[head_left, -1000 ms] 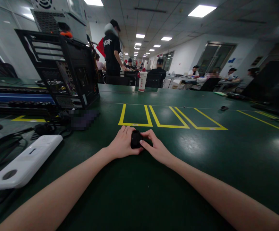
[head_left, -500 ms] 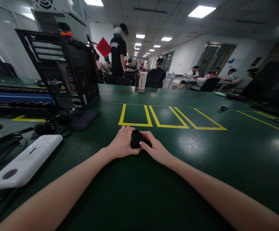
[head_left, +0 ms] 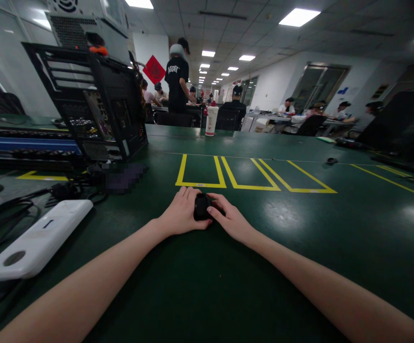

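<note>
Between my two hands, low over the green tabletop (head_left: 207, 276), is a small black object with a rounded, boxy body (head_left: 201, 207); its kind cannot be made out. My left hand (head_left: 182, 209) wraps round its left side, thumb along the near edge. From the right, my right hand (head_left: 230, 219) grips it, with the thumb on its near face and the fingers behind. Part of the object is hidden by my fingers. Beyond the hands, yellow tape outlines (head_left: 202, 185) mark the table.
A black open computer case (head_left: 117, 109) stands at the left, near tangled black cables (head_left: 66, 190). A long white device (head_left: 44, 238) lies by my left forearm. Farther back stands a white cup (head_left: 211, 121). A small black ring-like piece (head_left: 331, 161) lies right. Several people are in the background.
My hands stay in nearly the same place, with the right thumb shifted slightly on the black object. The standing person in the background has moved a little and bent the arm.
</note>
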A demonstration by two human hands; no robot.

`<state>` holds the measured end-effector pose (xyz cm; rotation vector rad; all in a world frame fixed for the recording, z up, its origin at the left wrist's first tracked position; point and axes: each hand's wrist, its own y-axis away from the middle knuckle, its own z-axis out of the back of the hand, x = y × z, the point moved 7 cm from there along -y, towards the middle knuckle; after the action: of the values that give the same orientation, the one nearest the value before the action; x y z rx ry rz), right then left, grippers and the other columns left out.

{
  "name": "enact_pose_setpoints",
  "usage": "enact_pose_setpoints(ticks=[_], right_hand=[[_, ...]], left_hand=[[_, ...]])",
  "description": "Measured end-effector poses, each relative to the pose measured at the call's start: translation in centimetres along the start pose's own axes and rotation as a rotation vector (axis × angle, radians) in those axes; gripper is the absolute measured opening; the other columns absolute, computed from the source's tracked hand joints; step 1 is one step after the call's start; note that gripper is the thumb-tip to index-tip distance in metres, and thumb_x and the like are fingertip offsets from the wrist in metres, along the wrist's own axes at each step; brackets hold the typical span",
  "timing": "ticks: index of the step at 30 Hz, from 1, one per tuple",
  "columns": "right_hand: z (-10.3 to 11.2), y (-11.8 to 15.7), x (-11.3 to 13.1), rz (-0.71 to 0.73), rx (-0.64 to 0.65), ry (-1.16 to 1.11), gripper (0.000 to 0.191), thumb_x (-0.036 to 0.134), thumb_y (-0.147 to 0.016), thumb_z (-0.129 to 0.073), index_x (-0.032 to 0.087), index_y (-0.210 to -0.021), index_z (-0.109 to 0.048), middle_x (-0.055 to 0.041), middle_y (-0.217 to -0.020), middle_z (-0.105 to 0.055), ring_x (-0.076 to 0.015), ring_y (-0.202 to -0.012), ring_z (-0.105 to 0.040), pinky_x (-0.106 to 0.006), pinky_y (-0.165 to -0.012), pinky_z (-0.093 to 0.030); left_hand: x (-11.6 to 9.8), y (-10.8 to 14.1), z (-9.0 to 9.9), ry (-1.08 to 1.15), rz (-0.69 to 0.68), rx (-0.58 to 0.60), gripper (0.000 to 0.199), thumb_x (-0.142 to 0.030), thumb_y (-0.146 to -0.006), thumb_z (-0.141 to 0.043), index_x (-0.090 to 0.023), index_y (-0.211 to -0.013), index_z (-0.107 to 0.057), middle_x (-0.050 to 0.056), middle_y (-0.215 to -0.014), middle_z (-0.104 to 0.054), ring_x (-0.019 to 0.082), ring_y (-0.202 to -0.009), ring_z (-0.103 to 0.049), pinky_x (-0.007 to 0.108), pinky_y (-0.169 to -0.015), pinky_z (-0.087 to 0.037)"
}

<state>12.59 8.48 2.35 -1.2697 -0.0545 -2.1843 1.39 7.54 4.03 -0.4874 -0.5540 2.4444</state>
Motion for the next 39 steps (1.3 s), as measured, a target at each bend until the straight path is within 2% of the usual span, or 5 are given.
enact_pose_setpoints(ticks=[10,17,23,30,39], right_hand=[[0.16,0.12,0.37,0.075,0.004,0.045,0.036,0.025,-0.078,-0.054,0.026,-0.111,-0.040,-0.0036,-0.109,-0.052,-0.0201,-0.106,-0.049,-0.045,-0.096,-0.031],[0.10,0.02,0.28,0.022,0.001,-0.088,0.024,0.032,-0.084,-0.043,0.024,-0.107,-0.042,-0.0028,-0.100,-0.056,-0.0170,-0.096,-0.055,-0.039,-0.085,-0.043],[0.03,0.06,0.06,-0.013,0.028,-0.046,0.034,0.031,-0.084,-0.043,0.024,-0.117,-0.038,-0.0052,-0.106,-0.055,-0.0184,-0.099,-0.053,-0.040,-0.087,-0.042],[0.12,0.00,0.22,0.060,0.045,-0.081,0.037,0.027,-0.078,-0.055,0.024,-0.112,-0.041,-0.0040,-0.108,-0.053,-0.0188,-0.104,-0.051,-0.041,-0.091,-0.038],[0.24,-0.28,-0.03,0.020,-0.013,-0.103,0.029,0.030,-0.081,-0.050,0.022,-0.108,-0.044,-0.0045,-0.105,-0.054,-0.0175,-0.101,-0.051,-0.039,-0.090,-0.039]], left_hand=[[0.02,-0.05,-0.03,-0.019,-0.008,-0.015,0.060,-0.048,-0.063,-0.060,-0.011,-0.105,-0.042,0.010,-0.096,-0.048,0.025,-0.088,-0.044,0.039,-0.078,-0.040],[-0.06,-0.09,0.04,-0.018,-0.001,-0.007,0.061,-0.051,-0.063,-0.060,-0.012,-0.105,-0.041,0.010,-0.097,-0.047,0.024,-0.087,-0.044,0.038,-0.077,-0.041],[0.07,-0.07,0.03,-0.002,0.005,0.005,0.059,-0.052,-0.064,-0.058,-0.014,-0.106,-0.041,0.009,-0.097,-0.047,0.024,-0.088,-0.044,0.039,-0.077,-0.041],[0.11,-0.09,0.06,0.010,0.007,0.021,0.057,-0.051,-0.064,-0.058,-0.013,-0.105,-0.042,0.010,-0.098,-0.048,0.025,-0.089,-0.045,0.039,-0.077,-0.041],[-0.16,-0.15,0.27,0.014,-0.001,-0.009,0.059,-0.050,-0.063,-0.060,-0.013,-0.105,-0.042,0.010,-0.097,-0.048,0.025,-0.089,-0.045,0.040,-0.078,-0.041]])
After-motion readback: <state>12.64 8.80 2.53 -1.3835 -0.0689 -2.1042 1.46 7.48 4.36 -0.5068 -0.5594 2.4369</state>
